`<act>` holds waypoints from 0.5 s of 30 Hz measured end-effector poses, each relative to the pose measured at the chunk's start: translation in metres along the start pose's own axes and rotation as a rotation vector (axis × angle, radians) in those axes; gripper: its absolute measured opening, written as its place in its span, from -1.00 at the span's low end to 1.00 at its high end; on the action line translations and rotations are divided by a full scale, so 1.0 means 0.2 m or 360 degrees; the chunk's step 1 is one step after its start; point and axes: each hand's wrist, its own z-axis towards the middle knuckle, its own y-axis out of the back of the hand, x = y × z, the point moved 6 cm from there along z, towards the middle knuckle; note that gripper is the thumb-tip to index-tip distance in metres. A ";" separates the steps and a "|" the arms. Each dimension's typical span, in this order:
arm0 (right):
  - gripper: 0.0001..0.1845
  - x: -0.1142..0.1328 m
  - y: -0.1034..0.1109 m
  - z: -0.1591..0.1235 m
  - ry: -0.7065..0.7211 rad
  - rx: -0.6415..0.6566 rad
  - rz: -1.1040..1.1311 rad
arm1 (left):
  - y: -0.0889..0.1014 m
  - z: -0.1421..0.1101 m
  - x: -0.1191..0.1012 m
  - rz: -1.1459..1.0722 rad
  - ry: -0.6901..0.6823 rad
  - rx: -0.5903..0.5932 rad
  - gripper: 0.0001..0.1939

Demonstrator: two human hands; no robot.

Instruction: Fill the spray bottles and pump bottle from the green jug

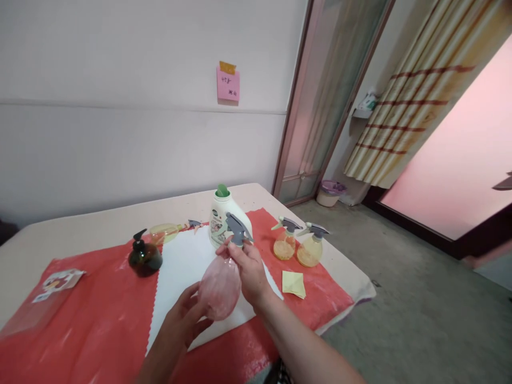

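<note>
A clear pink spray bottle [220, 289] with a grey trigger head [239, 230] is held between my two hands, above a white cloth [180, 272]. My left hand [187, 314] has its fingers around the round body from the left and below. At the neck, just under the trigger head, my right hand [248, 266] is closed with thumb and fingers. Right behind the bottle stands a white detergent jug [218, 216] with a green piece [222, 190] in its open mouth.
Two spray bottles with yellowish liquid, one [284, 246] beside the other [310, 252], stand right, behind yellow sticky notes [293, 283]. A dark pump bottle [145, 260] and a yellow spray bottle [164, 233] lying down are left. A plastic packet [56, 288] lies on the red sheet [104, 320].
</note>
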 end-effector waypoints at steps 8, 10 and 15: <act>-0.60 0.10 0.27 0.09 0.0145 -0.0370 -0.1002 | 0.10 -0.01 -0.04 0.0176 -0.0026 -0.0137 -0.28; -0.59 0.08 0.36 0.11 0.0137 -0.0535 -0.1076 | 0.11 -0.02 -0.05 0.0207 -0.0035 -0.0134 -0.28; -0.68 -0.04 0.56 0.19 0.0107 -0.0765 -0.1147 | 0.11 -0.02 -0.05 0.0288 -0.0042 -0.0120 -0.33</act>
